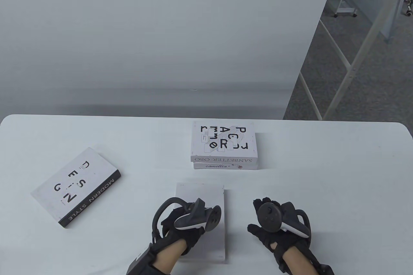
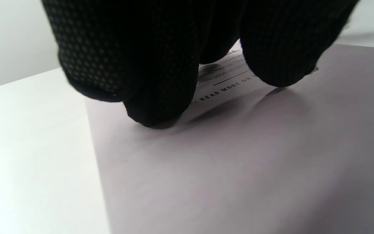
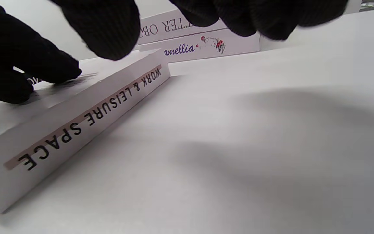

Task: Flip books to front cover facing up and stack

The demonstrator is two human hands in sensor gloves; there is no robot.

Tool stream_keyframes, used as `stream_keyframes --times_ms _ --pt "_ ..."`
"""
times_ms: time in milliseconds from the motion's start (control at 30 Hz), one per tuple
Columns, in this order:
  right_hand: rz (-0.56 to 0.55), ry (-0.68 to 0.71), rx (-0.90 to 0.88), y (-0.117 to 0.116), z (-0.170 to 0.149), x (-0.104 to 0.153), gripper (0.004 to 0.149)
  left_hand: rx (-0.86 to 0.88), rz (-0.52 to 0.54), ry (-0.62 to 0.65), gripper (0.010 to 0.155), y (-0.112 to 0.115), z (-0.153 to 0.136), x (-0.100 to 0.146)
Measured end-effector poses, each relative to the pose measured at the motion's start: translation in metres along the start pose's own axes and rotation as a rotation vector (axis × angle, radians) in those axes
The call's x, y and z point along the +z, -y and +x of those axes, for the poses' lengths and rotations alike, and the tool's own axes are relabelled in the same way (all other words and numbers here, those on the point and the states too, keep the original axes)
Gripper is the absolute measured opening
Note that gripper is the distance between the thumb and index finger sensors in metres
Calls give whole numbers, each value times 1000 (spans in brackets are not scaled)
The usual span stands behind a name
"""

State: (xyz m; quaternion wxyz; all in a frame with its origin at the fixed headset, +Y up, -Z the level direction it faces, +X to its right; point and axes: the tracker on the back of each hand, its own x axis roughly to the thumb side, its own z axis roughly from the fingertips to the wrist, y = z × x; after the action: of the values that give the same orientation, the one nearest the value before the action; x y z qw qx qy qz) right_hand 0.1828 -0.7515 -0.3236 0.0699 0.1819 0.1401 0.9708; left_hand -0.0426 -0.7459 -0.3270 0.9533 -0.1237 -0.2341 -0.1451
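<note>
A plain pale book (image 1: 200,196) lies at the table's front centre. Its cover shows small print, "READ MORE ON", in the left wrist view (image 2: 239,156). Its spine reads "WORK & LEISURE SPACE" in the right wrist view (image 3: 86,120). My left hand (image 1: 180,220) rests on this book, with its fingertips (image 2: 154,110) pressing the cover. My right hand (image 1: 274,223) is open and empty just right of the book, low over the table; its fingers (image 3: 109,32) hang free. A stack of two books (image 1: 225,146) lies behind, lettered cover up. A "MODERN STYLE" book (image 1: 75,187) lies at the left, lettered cover up.
The white table (image 1: 322,175) has rounded far corners, and a grey wall stands behind it. The stack's "camellia" spine (image 3: 206,45) faces me just beyond the near book. Metal frames and carpet floor show past the table's right side.
</note>
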Motion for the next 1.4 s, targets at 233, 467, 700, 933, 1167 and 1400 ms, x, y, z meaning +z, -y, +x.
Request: stream_keyframes --times_ms 233,467,700,933,1167,1400 --pt "5 24 -29 -14 -1 -8 72 39 52 76 63 -6 20 3" --pt "47 8 -70 -21 1 -12 71 210 122 127 62 -6 20 7" --pt "41 -1 -122 -23 -2 -13 70 251 260 -94 63 1 -19 17" --pt "124 32 -213 -29 -3 -18 73 573 75 -358 72 29 -65 16" --pt "139 31 -283 -30 -5 -21 74 799 -85 -235 68 56 -71 2" --pt "150 62 -355 -32 -6 -22 71 869 -79 -167 69 59 -64 -3"
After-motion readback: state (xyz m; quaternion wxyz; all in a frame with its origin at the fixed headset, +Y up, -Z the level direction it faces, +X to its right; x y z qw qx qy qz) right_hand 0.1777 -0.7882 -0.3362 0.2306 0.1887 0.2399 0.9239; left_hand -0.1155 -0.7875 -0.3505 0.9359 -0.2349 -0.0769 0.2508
